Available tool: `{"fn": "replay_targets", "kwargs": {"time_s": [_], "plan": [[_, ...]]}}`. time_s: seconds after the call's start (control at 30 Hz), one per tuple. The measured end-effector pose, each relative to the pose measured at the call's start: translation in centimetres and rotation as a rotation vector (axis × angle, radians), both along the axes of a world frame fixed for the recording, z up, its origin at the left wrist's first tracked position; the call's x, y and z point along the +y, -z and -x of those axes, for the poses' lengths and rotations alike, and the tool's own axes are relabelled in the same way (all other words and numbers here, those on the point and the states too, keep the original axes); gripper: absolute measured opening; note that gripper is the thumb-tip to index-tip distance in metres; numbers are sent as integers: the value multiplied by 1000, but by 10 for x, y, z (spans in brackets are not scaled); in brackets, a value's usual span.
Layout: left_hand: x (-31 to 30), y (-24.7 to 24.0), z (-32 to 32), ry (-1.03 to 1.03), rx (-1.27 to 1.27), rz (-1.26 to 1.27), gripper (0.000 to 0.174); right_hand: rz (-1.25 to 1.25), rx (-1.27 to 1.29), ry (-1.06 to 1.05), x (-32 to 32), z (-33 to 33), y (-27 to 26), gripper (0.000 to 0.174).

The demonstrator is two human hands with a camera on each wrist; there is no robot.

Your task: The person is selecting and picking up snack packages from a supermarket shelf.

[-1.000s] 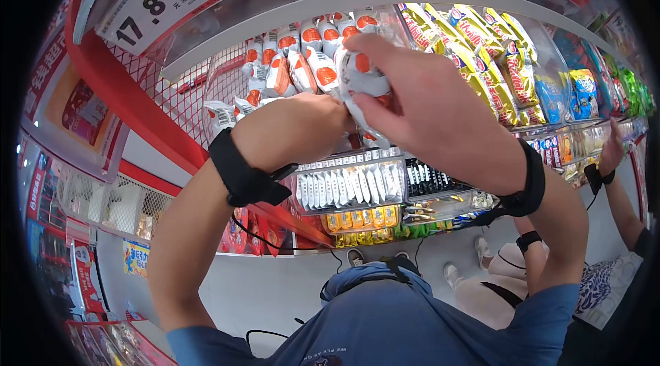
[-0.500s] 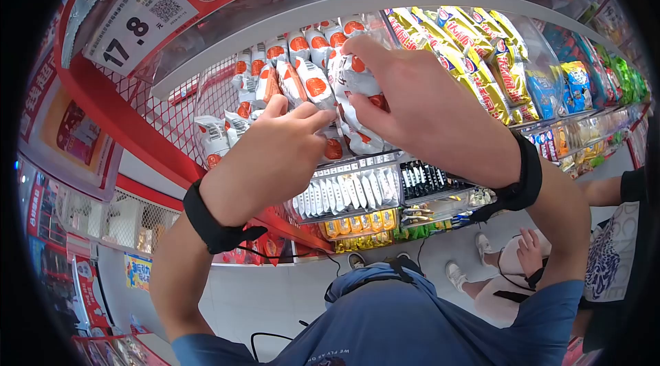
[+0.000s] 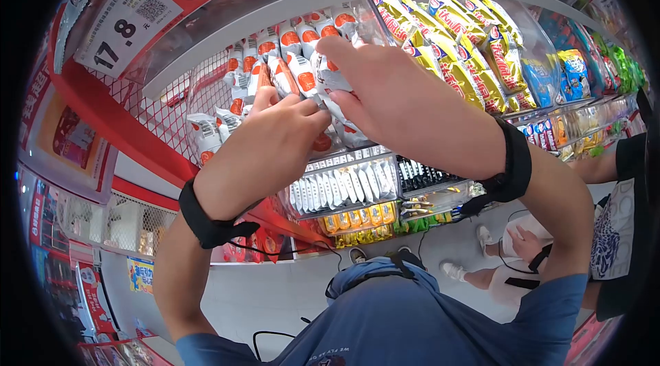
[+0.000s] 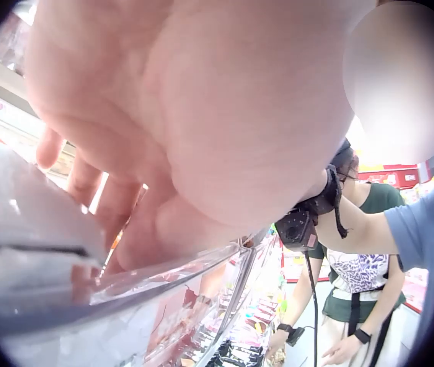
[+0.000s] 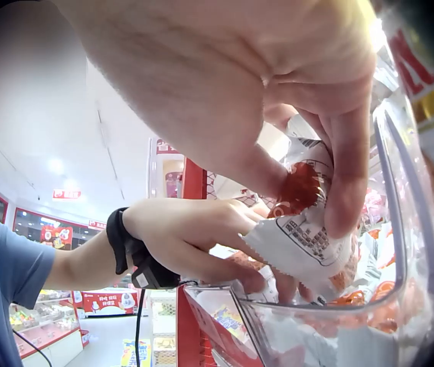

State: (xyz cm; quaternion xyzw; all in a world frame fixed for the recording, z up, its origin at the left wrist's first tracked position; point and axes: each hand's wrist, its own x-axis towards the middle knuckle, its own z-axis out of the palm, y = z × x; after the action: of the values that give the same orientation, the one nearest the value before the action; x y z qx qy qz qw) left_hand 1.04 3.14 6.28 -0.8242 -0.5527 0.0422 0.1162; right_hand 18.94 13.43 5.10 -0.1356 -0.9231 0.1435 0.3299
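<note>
A clear plastic bin on a store shelf holds several white packets with orange spots. My right hand reaches in from the right and grips one or more of these white and orange packets. In the right wrist view its thumb and fingers pinch a white packet above the bin wall. My left hand comes in from the lower left, its fingertips touching the same cluster of packets. The left wrist view shows mostly palm, with fingers over the bin rim.
Yellow snack bags fill the bin to the right, with blue and green bags beyond. A price sign reading 17.8 hangs at the upper left. Lower shelves carry small goods. Another person stands close on the right.
The left hand has turned and moved up to the packets, fingers now against them. The right hand keeps its grip and has shifted slightly left. The person on the right has moved closer.
</note>
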Motion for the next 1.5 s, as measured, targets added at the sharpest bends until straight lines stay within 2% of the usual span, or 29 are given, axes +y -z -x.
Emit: {"fn": "replay_targets", "kwargs": {"time_s": [0.07,0.13,0.17,0.4,0.5,0.6,0.63,0.77,0.87,0.97,1.07,1.2,1.5], "plan": [[7,2,1,29,-63,-6,10,-28,51,60,-6,-6,-10,37],[14,2,3,95,-82,-37,22,-36,99,76,-11,-14,-16,36],[16,-3,2,-18,-24,95,24,-29,125,66,-12,-19,-18,35],[19,-3,5,-5,-13,100,20,-48,184,119,-10,-33,-8,40],[18,-12,0,-48,56,147,23,10,180,105,-12,-37,-7,40],[16,-20,-2,-158,-10,208,25,75,187,93,-12,-38,-6,40],[15,-24,-3,-170,11,244,31,81,191,90,-12,-39,-6,41],[15,-18,7,-117,8,295,45,79,171,106,-11,-43,-4,43],[22,-2,14,-12,29,169,46,58,184,115,-11,-43,-3,44],[23,0,12,2,-38,193,50,53,191,108,-10,-43,-4,44],[23,2,15,40,14,223,52,69,198,105,-11,-43,-4,45],[30,0,13,24,76,313,46,78,181,105,-11,-43,-6,45],[37,-16,7,-120,-158,457,41,125,124,104,-11,-45,-7,46]]}}
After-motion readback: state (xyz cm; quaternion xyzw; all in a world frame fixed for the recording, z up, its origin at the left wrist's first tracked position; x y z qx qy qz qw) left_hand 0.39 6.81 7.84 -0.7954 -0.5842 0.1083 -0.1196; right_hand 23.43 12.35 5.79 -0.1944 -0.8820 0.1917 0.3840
